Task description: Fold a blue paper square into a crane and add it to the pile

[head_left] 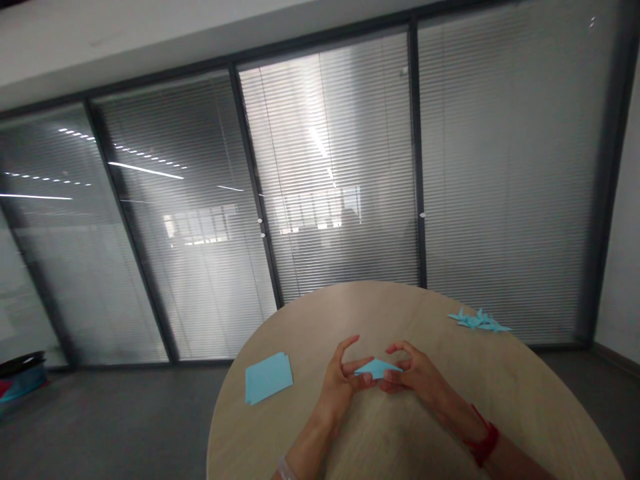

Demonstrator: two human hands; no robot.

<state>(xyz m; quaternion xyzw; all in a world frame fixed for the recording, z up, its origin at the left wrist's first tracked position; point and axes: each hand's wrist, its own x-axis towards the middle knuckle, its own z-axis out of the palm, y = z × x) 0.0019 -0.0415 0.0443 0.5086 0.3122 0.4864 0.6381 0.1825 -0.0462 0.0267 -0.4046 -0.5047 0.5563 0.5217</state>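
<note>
A folded piece of light-blue paper (378,367), shaped like a flat triangle, is held up between my two hands above the table. My left hand (343,377) pinches its left end between thumb and fingers, with the index finger raised. On the right end, my right hand (413,373) has a similar pinch, its index finger curled above the paper. Both thumbs lie along the near edge, close together. To the left of my hands rests a stack of light-blue paper sheets (269,378). Several folded light-blue paper figures (480,320) lie in a pile at the right.
The round wooden table (370,300) curves away in front of me. Behind it stands a glass partition with blinds (340,167) and dark frames. A dark bin-like container (23,375) is on the grey floor (135,417) at far left.
</note>
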